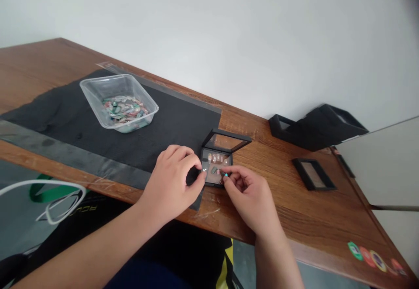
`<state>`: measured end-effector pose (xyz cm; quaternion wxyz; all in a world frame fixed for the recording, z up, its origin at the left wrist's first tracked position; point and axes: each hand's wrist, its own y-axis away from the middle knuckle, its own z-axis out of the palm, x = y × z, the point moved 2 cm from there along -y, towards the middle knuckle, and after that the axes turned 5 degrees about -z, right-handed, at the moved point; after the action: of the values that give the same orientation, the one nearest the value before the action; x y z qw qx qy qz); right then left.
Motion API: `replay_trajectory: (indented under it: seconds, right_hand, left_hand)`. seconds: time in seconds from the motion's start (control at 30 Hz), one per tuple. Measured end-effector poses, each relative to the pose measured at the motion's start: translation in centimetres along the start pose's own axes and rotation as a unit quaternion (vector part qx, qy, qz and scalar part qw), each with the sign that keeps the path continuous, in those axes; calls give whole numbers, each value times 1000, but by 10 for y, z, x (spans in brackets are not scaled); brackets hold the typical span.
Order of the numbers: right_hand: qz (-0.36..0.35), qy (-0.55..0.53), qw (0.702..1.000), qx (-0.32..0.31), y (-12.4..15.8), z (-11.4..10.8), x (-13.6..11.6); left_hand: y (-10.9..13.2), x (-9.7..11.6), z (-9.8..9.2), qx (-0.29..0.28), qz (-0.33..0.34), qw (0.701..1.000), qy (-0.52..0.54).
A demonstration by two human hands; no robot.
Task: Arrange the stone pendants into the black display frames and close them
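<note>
A small black display case (212, 184) stands with its windowed lid (229, 141) raised. Inside it lies a row of press-on nails (218, 158), with a few more below, one of them a dark green nail (214, 170). My left hand (176, 177) is at the case's left edge, thumb and index finger pinched together; a tiny whitish bit shows at the tips, too small to name. Over the case's right side, my right hand (248, 193) pinches a small teal press-on nail (225, 174) between thumb and index finger.
A clear plastic tub (94, 101) holding many loose nails rests on a black mat (176, 127). Black cases (316, 127) are stacked by the wall, and a closed case (313, 174) lies at right. Round stickers (366, 256) mark the desk corner. A white cable (42, 184) hangs lower left.
</note>
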<state>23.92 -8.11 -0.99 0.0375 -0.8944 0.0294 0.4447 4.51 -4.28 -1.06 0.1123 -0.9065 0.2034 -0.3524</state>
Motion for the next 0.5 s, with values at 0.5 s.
replay_trajectory:
  seconds: [0.5]
  right_hand:
    - [-12,80,995,55,1,2,-2]
  left_hand:
    - [-1,3,2,-5,8,1000,-9]
